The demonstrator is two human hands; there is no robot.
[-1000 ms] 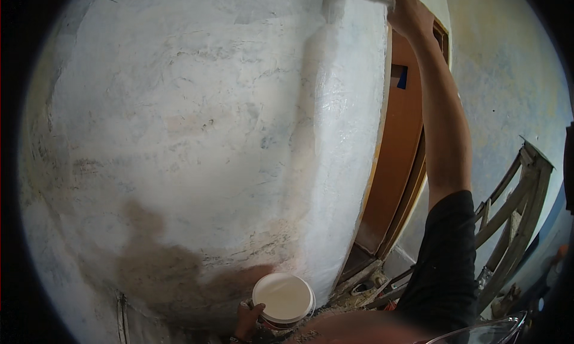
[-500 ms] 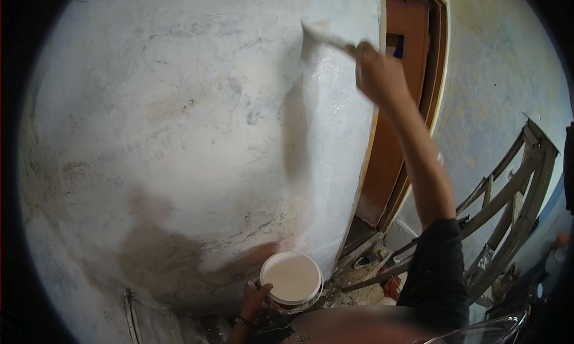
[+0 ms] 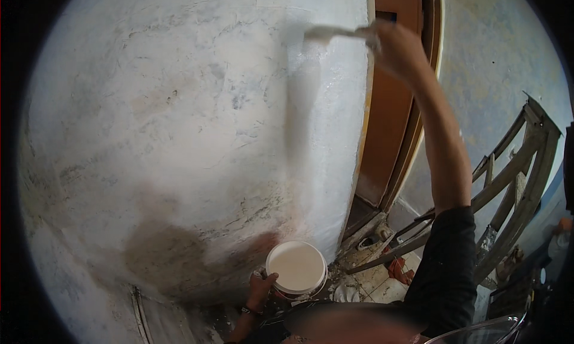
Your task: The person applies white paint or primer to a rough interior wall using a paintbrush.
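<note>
My right hand (image 3: pixel 397 51), raised at the upper right, grips the handle of a wide, pale paintbrush (image 3: pixel 326 34). The brush head lies at the wall (image 3: pixel 197 122), over a wet, glossy white strip (image 3: pixel 326 93) along its right edge. Some motion blur softens the brush, so its bristles are not sharp. Low in the view, my left hand (image 3: pixel 261 289) holds a round white bucket (image 3: pixel 296 243) by its near left rim, thumb over the edge. Creamy white paint (image 3: pixel 295 269) shows inside the bucket.
Right of the wall stands an orange-brown door (image 3: pixel 388 104) in a wooden frame. A wooden stepladder (image 3: pixel 508 194) leans at the right, beside another patchy wall (image 3: pixel 496 63). Debris and a red cloth (image 3: pixel 399 270) lie on the tiled floor below.
My right hand has turned the brush to a more level angle, still at the upper strip. The view has shifted slightly. My left hand keeps its hold on the bucket.
</note>
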